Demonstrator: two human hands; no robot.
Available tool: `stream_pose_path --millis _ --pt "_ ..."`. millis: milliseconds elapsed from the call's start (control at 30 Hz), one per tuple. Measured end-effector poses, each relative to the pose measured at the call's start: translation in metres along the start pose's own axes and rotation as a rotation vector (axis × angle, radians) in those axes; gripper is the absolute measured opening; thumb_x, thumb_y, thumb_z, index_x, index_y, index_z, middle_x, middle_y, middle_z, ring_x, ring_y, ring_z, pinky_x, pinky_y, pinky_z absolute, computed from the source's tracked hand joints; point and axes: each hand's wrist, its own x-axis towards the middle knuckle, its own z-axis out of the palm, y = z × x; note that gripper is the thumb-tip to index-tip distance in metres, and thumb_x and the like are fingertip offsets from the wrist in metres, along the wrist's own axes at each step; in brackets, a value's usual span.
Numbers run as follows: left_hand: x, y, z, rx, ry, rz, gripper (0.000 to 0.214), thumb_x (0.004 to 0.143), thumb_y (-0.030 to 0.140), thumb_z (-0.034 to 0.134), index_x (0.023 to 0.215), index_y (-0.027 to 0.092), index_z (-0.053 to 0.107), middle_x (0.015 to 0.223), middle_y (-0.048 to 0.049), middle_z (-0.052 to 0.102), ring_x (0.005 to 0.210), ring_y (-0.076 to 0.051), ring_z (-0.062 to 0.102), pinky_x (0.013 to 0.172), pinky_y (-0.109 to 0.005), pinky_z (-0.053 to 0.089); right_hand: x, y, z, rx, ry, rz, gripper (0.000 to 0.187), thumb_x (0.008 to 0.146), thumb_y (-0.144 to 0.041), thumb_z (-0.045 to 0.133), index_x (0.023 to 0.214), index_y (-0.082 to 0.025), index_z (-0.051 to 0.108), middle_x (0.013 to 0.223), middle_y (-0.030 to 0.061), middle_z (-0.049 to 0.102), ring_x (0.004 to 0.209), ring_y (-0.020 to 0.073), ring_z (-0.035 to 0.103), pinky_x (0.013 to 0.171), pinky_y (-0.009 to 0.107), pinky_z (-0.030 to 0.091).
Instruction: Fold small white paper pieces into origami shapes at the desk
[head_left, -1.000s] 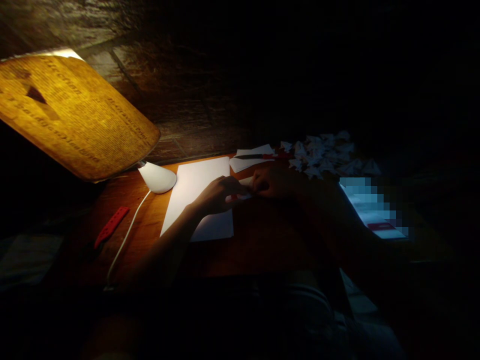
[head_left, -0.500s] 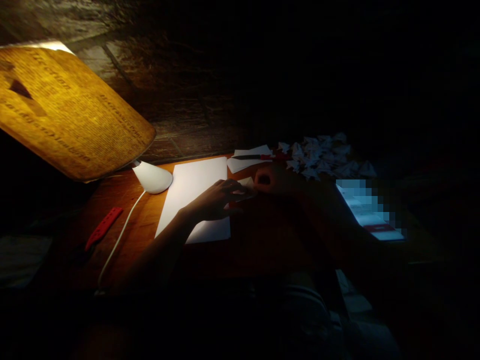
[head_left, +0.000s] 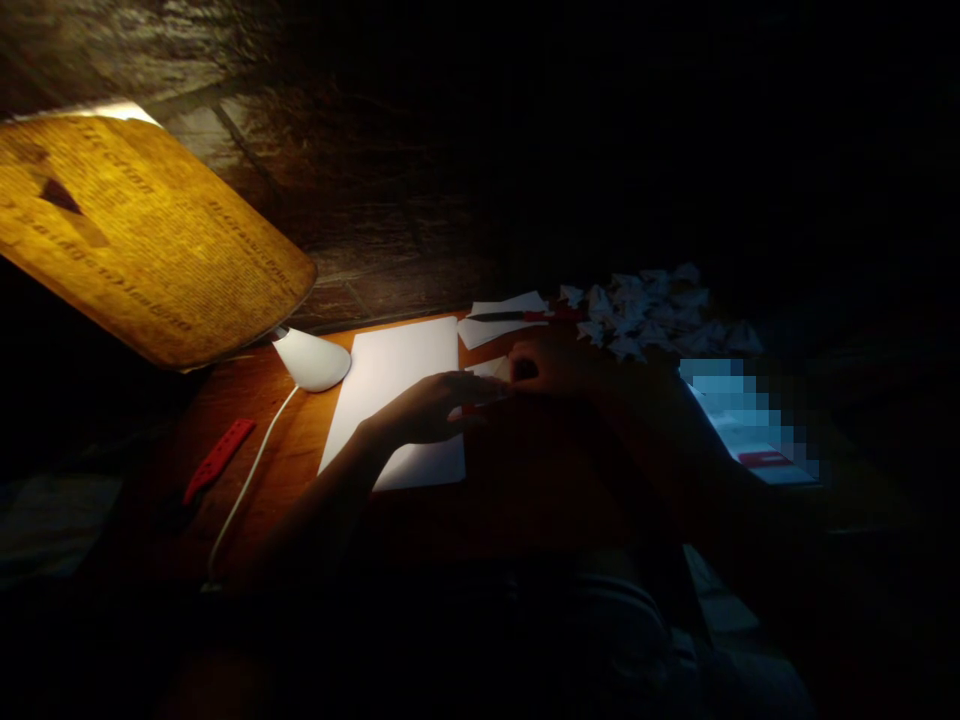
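The scene is very dark, lit by one small lamp. My left hand lies over the right edge of a white sheet, its fingers reaching right onto a small piece of paper. My right hand is curled beside it, fingers pinched on the same small paper. Both hands meet at that paper on the wooden table. How the paper is folded is too dim to make out.
A white lamp base with its cord stands left of the sheet, under a yellow printed shade. A red strip lies at the left. Behind the hands are a red-handled tool on paper and several folded white pieces. A lit screen glows at the right.
The hands have stayed together on the small paper, the left fingers shifting slightly flatter and to the right. The view has wobbled a little.
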Motion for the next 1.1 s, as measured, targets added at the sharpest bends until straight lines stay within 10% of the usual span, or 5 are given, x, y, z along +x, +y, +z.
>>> stream_pose_path --millis 1100 --pt "-0.003 -0.004 -0.003 0.121 -0.008 -0.069 0.034 0.093 0.034 0.066 0.127 0.034 0.07 0.133 -0.0052 0.068 0.123 -0.026 0.06 0.105 -0.05 0.045 0.003 0.011 -0.002 0.039 -0.034 -0.112 0.02 0.08 -0.015 0.07 0.094 -0.021 0.082 0.099 0.0046 0.067 0.079 0.0138 0.059 0.071 0.026 0.044"
